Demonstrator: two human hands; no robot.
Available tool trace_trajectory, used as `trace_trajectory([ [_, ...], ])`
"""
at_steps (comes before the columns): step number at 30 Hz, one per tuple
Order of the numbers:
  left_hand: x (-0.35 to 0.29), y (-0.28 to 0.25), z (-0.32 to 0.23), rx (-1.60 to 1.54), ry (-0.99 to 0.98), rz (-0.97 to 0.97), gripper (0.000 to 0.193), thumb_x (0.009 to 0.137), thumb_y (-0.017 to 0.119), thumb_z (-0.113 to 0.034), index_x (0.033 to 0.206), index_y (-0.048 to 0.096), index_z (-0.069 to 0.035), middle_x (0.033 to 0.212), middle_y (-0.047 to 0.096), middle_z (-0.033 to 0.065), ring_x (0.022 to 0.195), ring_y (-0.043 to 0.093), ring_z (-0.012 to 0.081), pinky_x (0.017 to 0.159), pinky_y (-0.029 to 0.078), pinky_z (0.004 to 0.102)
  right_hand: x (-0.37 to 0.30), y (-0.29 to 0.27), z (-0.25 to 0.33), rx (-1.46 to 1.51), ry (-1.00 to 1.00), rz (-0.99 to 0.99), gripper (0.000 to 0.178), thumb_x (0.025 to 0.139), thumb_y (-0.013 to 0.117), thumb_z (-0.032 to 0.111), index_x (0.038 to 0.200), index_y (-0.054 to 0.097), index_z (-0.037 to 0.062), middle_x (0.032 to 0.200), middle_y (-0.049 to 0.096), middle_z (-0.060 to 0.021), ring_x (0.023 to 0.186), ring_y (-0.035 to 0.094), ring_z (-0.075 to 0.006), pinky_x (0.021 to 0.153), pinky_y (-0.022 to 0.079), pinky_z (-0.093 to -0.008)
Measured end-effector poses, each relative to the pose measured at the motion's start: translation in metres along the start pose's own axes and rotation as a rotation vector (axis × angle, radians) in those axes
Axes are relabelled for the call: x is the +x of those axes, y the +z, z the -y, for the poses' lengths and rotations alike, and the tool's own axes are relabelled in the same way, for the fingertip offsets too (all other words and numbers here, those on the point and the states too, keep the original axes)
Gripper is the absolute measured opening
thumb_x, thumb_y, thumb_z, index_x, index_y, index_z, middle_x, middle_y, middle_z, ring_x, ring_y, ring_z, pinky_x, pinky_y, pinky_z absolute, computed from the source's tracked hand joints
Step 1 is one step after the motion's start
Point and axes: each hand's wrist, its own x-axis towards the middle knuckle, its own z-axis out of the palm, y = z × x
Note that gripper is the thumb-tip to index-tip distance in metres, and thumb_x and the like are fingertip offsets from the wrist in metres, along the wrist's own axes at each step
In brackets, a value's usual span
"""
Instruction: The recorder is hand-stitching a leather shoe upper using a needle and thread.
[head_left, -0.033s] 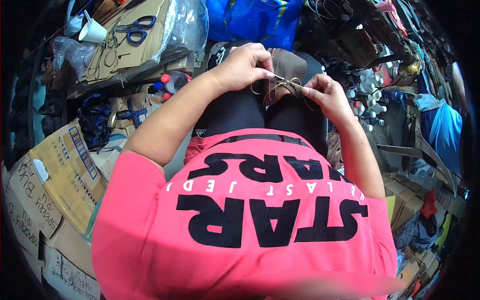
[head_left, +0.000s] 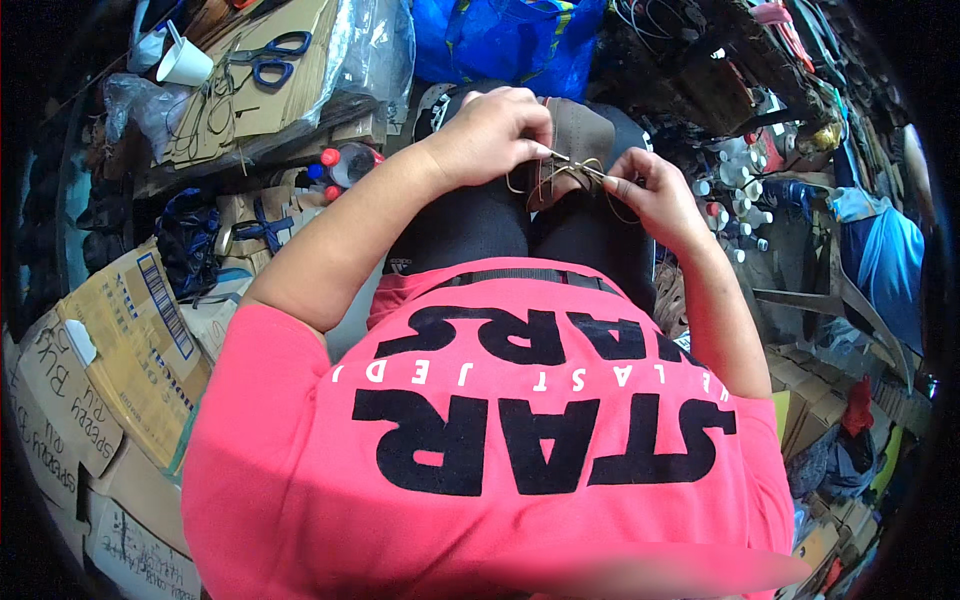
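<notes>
Nearest is the person's pink shirt [head_left: 300, 470], and beyond it the thighs in black trousers [head_left: 470, 228]. The brown shoe [head_left: 582, 128] sits over the knees, between the two hands, with a thin tan lace [head_left: 571, 167] looped across it. The left hand [head_left: 497, 128] pinches one strand of the lace, fingers closed narrowly at the shoe's left edge; the right hand [head_left: 650, 192] pinches another strand just beside its right edge. Compared with the earlier frame, the left hand has shifted slightly rightward; the right grip and the shoe look nearly the same. Farther out, clear bottles [head_left: 738, 185] cluster at right, blue-handled scissors [head_left: 272, 72] lie on cardboard [head_left: 285, 110] at left, and a blue bag [head_left: 505, 45] stands beyond the knees.
</notes>
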Motion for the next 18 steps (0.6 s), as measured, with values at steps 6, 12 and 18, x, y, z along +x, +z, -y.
trace_trajectory([
  [6, 0.005, 0.003, -0.038, 0.442, 0.096, 0.397, 0.010, 0.086, 0.056, -0.020, 0.088, 0.057, -0.011, 0.081, 0.066, 0.0068, 0.086, 0.065, 0.0258, 0.077, 0.042, 0.0408, 0.000, 0.015, 0.032, -0.732, -0.277, 0.132, 0.011, 0.087, 0.053, 0.012, 0.090, 0.063, 0.0116, 0.081, 0.067, -0.0125, 0.089, 0.065, -0.0300, 0.082, 0.040, -0.0450],
  [12, -0.007, -0.002, -0.019, 0.351, 0.142, 0.447, 0.015, 0.083, 0.053, -0.010, 0.096, 0.058, -0.013, 0.082, 0.065, 0.0076, 0.089, 0.064, 0.0258, 0.080, 0.042, 0.0398, 0.002, 0.016, 0.028, -0.776, -0.426, 0.136, 0.011, 0.081, 0.054, 0.009, 0.091, 0.059, 0.0122, 0.083, 0.067, -0.0076, 0.090, 0.062, -0.0288, 0.082, 0.039, -0.0435],
  [18, -0.053, -0.056, 0.023, 0.446, 0.009, 0.371, 0.017, 0.081, 0.052, -0.006, 0.096, 0.060, -0.011, 0.083, 0.066, 0.0125, 0.087, 0.065, 0.0311, 0.077, 0.048, 0.0423, -0.025, -0.023, -0.012, -0.863, -0.446, 0.017, 0.008, 0.078, 0.057, 0.004, 0.085, 0.057, 0.0088, 0.079, 0.063, -0.0080, 0.087, 0.059, -0.0297, 0.089, 0.039, -0.0424],
])
